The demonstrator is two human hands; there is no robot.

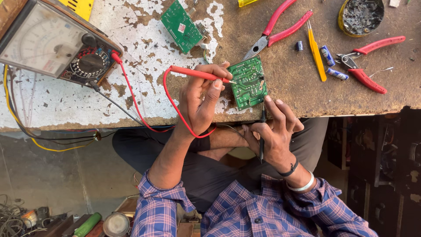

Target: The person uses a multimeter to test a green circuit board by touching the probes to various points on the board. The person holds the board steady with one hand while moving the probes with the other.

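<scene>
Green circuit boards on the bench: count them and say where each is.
2. One circuit board lies at the bench edge under the red probe in the left hand; the other board lies near the top, by the meter.

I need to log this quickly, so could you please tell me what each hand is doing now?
Left hand: closed on thin red test probe, tip on small green circuit board.
Right hand: closed on thin black probe.

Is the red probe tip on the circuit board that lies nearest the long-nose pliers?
Yes: the left hand holds the red probe with its tip on the green board just below the pliers.
</scene>
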